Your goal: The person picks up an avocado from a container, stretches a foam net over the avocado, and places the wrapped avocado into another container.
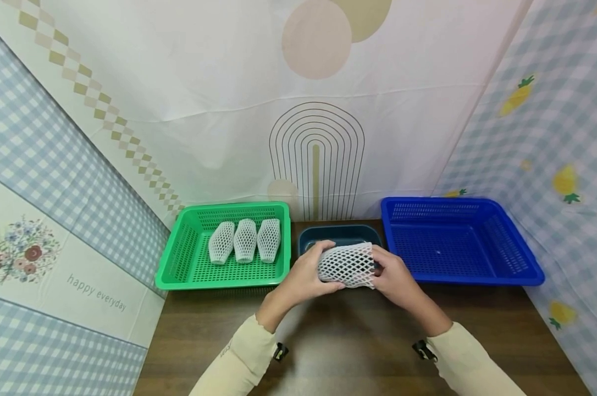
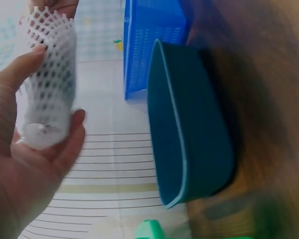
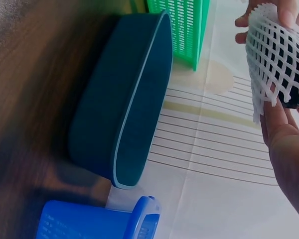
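Note:
A white foam net sleeve is held level between both hands, above the front edge of a dark teal bin. My left hand grips its closed-looking left end, thumb in front and fingers behind. My right hand holds the open right end with curled fingers. Inside the mesh sits a dark, rounded thing, its end showing at the sleeve's mouth in the right wrist view; its kind cannot be told. Three similar netted pieces lie side by side in a green basket to the left.
A blue basket stands to the right of the teal bin, with nothing seen inside. All the containers stand along the back of a brown wooden table. Patterned cloth hangs behind and on both sides.

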`<state>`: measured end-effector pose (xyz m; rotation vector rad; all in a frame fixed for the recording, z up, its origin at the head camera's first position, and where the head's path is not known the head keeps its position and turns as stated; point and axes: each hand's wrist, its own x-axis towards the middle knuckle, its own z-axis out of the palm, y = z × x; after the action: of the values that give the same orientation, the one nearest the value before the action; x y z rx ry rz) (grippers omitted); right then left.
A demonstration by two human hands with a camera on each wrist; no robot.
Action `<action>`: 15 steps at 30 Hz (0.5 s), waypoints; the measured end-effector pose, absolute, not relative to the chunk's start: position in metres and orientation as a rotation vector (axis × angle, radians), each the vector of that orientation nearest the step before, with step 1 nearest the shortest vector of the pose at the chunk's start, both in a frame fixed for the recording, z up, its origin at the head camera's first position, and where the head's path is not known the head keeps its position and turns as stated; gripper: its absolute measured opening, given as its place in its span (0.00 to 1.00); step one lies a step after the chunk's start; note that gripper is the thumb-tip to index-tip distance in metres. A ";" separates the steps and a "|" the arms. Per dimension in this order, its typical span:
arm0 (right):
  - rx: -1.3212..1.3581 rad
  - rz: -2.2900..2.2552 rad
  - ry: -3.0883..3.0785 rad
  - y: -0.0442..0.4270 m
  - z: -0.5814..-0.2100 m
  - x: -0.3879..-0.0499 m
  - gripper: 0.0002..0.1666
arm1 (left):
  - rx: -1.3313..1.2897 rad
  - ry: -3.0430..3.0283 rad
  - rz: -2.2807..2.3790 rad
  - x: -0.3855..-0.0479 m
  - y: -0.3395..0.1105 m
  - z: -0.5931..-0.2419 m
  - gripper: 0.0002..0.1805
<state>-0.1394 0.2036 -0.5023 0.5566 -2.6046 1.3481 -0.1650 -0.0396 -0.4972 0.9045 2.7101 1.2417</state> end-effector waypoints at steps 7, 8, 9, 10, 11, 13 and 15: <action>0.604 1.301 -2.612 0.194 -0.501 -0.142 0.25 | 0.902 2.804 0.872 -0.165 -0.034 -0.485 0.51; 0.603 1.283 -2.617 0.192 -0.501 -0.142 0.25 | 0.893 2.797 0.875 -0.166 -0.033 -0.484 0.51; 0.600 1.268 -2.622 0.191 -0.500 -0.142 0.25 | 0.888 2.794 0.877 -0.166 -0.033 -0.484 0.52; 0.593 1.256 -2.627 0.190 -0.500 -0.142 0.26 | 0.887 2.796 0.875 -0.166 -0.032 -0.484 0.52; 0.585 1.251 -2.631 0.189 -0.500 -0.141 0.27 | 0.890 2.798 0.874 -0.167 -0.032 -0.484 0.52; 0.569 1.253 -2.624 0.188 -0.500 -0.140 0.28 | 0.897 2.803 0.870 -0.167 -0.034 -0.484 0.51; 0.552 1.262 -2.593 0.188 -0.503 -0.139 0.28 | 0.890 2.801 0.883 -0.168 -0.038 -0.485 0.48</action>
<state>-0.1392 0.1881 -0.5025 0.5519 -2.5925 1.2617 -0.1677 -0.0378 -0.4854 0.8896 2.8012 0.8827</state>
